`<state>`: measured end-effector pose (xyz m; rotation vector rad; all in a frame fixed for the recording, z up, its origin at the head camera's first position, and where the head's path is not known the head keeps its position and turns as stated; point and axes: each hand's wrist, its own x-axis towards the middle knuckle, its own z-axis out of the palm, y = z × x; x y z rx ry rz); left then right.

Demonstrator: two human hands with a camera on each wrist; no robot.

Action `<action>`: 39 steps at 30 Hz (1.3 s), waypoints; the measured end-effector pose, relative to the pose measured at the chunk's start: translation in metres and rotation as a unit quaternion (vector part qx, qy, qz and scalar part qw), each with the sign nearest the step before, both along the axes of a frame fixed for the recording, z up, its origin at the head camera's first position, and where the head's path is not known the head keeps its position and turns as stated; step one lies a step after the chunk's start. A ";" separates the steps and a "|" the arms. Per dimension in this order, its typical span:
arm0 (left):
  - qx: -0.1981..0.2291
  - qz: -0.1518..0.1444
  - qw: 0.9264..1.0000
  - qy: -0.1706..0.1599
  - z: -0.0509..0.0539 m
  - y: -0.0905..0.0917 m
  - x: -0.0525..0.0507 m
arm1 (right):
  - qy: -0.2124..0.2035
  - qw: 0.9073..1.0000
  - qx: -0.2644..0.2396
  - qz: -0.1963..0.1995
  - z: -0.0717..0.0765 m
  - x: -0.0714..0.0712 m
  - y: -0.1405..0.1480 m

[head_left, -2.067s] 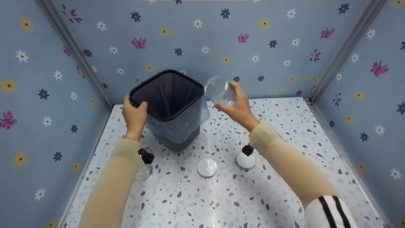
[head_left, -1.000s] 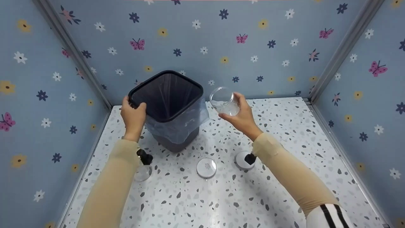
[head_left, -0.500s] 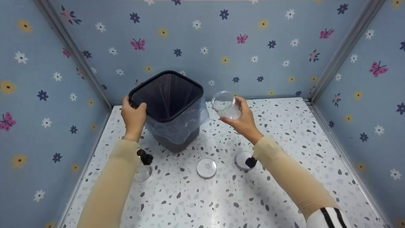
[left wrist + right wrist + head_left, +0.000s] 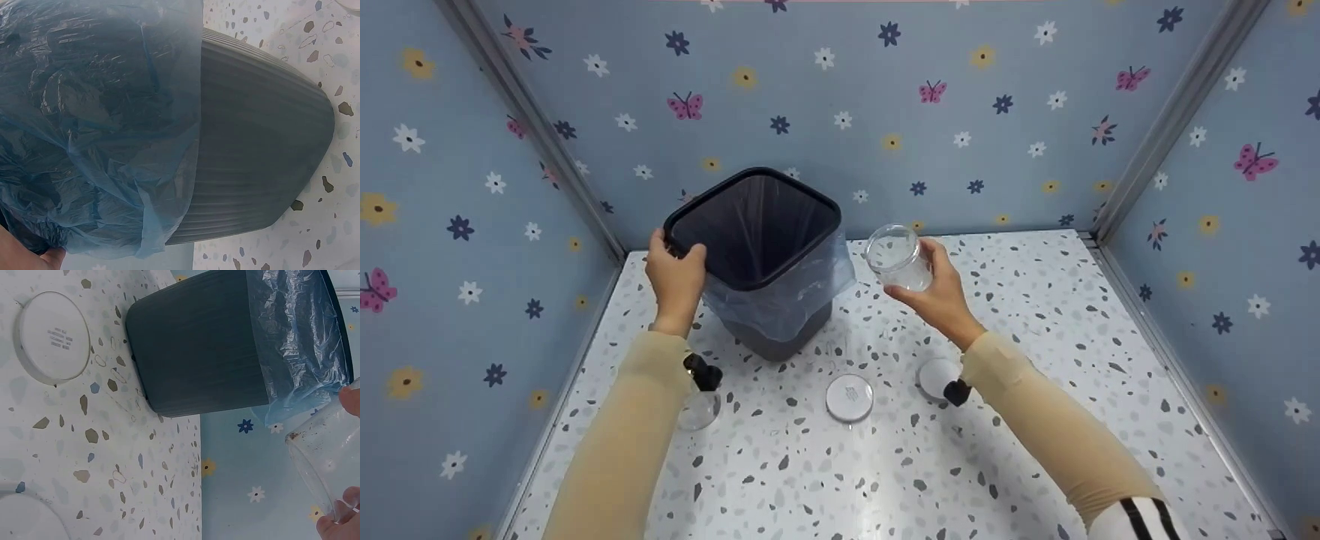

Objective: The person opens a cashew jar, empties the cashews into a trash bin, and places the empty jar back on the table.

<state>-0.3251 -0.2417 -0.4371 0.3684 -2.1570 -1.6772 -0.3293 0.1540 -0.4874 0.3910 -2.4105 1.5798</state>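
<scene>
A dark grey trash bin (image 4: pixel 780 349) stands at the back left, lined with a translucent blue bag (image 4: pixel 791 311) folded over its black rim. My left hand (image 4: pixel 676 281) grips the rim at its left corner, thumb on the near side. To the right of the bin, my right hand (image 4: pixel 941 296) holds a clear plastic jar (image 4: pixel 911 270) around its side, above the table and apart from the bin. The jar tilts, its mouth facing up and left. Brown specks show at its edge (image 4: pixel 293 437) in the right wrist view.
A round white lid (image 4: pixel 849 397) with small print lies mid-table. Another round white piece (image 4: pixel 937 377) sits to its right, partly behind the wrist camera. A clear round container (image 4: pixel 701 410) is by my left wrist. Patterned walls enclose the speckled table (image 4: pixel 840 480).
My right hand has moved down, right and away from the bin's rim, and the jar has turned more upright. My left hand keeps its grip on the rim.
</scene>
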 end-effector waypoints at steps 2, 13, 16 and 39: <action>0.003 -0.001 1.000 0.001 0.000 0.000 0.001 | -0.006 1.000 -0.005 0.000 -0.002 0.001 0.000; 0.005 -0.002 1.000 -0.005 0.000 -0.001 0.002 | -0.013 1.000 -0.007 0.000 -0.011 0.003 0.003; 0.001 0.000 1.000 -0.004 0.000 -0.001 0.001 | -0.018 1.000 -0.008 -0.001 -0.015 0.004 0.004; -0.008 0.004 1.000 -0.010 -0.001 0.000 -0.002 | -0.054 0.998 -0.015 -0.011 -0.039 0.011 0.019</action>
